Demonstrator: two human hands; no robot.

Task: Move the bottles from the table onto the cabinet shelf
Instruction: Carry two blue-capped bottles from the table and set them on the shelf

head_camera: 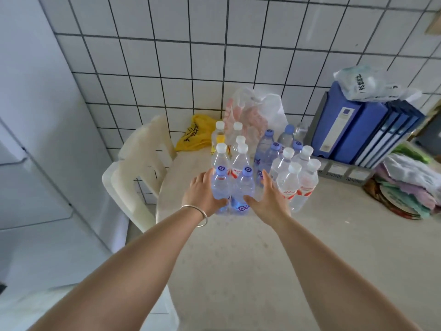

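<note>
Several clear plastic water bottles stand clustered on the beige table. At the front are two blue-capped bottles, the left one and the right one, side by side. My left hand lies against the outer side of the left one, fingers straight, thumb across its lower front. My right hand flanks the right one the same way, thumb reaching toward its base. White-capped bottles with red labels stand just right of my right hand. More blue-capped and white-capped bottles stand behind. The white cabinet is at the left.
A white plastic chair stands between the table and the cabinet. Behind the bottles lie a yellow bag and a clear plastic bag against the tiled wall. Blue binders and a pile of folded cloths fill the table's right side.
</note>
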